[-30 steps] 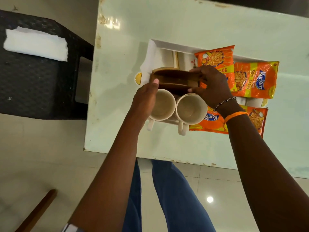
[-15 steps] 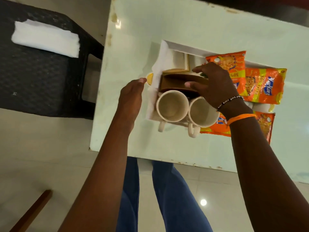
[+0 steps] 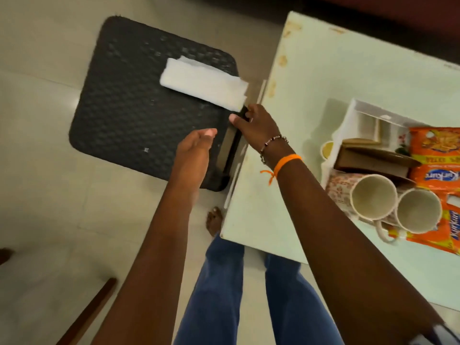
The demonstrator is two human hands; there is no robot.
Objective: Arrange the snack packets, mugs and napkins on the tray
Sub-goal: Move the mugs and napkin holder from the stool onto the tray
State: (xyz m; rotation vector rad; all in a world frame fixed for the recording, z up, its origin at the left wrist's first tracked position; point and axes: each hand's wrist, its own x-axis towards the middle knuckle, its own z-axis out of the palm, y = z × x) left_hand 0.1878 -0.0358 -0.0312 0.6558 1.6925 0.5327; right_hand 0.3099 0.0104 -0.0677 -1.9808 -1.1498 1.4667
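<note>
Right hand pinching the near edge of the black stool, left hand open and empty beside it, both just short of the white napkins lying on the stool. Judged mostly done: 2 mugs and the snack packets already on the tray on the worktop; napkins left to fetch. Against 0.5 s ago, both hands gone from the tray to the stool.

A black woven-textured stool stands on pale floor tiles, left of a pale green table with chipped edges. A brown wooden holder lies far right. Blue trousers and a bare foot show below.
</note>
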